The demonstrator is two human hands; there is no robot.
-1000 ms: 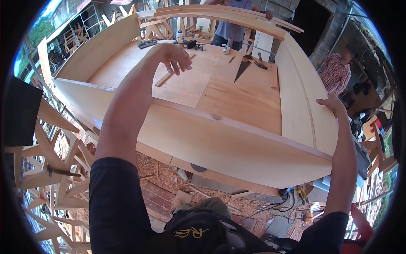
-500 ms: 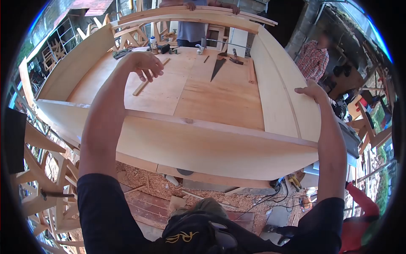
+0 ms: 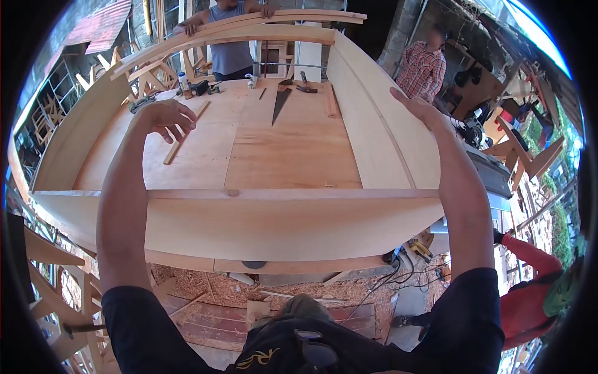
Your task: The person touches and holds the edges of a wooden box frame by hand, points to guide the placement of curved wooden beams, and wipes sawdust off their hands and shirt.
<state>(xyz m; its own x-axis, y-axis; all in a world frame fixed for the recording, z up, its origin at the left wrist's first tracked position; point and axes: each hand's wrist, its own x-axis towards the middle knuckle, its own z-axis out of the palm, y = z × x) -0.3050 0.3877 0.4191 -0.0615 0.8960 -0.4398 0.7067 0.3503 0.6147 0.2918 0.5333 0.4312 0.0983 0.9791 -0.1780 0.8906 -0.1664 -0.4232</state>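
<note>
A large open wooden box frame stands before me. Its front board [image 3: 293, 227] runs nearest my body, and a plywood panel [image 3: 293, 156] forms the floor. My left hand [image 3: 167, 118] hangs above the panel with fingers loosely spread and nothing in it. Beneath it lies a thin wood strip [image 3: 180, 140]. Over at the right side board [image 3: 367, 118], my right hand [image 3: 418, 110] is stretched out flat at the outer edge; whether it touches the wood I cannot tell. Toward the back of the panel are a handsaw [image 3: 281, 103] and a hammer [image 3: 305, 85].
Across the frame, a person in a grey top [image 3: 230, 43] has hands on long wood strips [image 3: 249, 23]. A person in a checked shirt [image 3: 421, 71] stands right, another in red sleeves [image 3: 529, 287] lower right. Cables and a yellow power tool [image 3: 421, 250] lie below the frame.
The whole view has shifted, so the frame sits further left and squarer to me. My right hand has straightened out along the side board. My left hand stays raised above the panel.
</note>
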